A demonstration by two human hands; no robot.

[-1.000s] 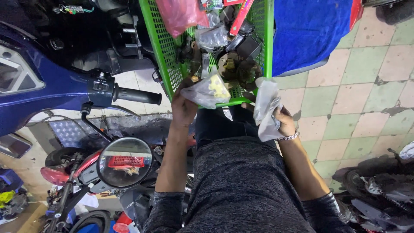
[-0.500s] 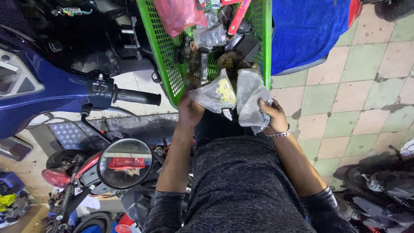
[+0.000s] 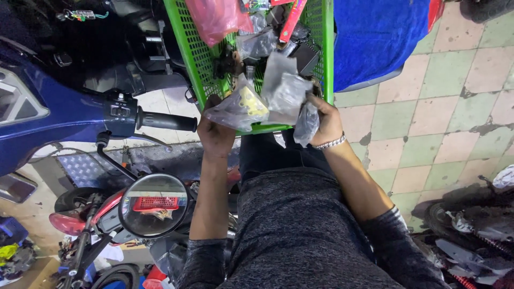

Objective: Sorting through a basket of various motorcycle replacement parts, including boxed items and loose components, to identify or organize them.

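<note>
The floor (image 3: pixel 455 107) has worn green and cream tiles, cracked in places. Left of the green crate (image 3: pixel 193 59) stands a blue scooter (image 3: pixel 48 123) with a round mirror (image 3: pixel 153 205) below it. A blue cloth (image 3: pixel 375 37) hangs at the crate's right.

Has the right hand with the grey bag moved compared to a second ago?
Yes. The right hand has moved up toward the green basket, lifting its grey plastic bag over the rim.
</note>
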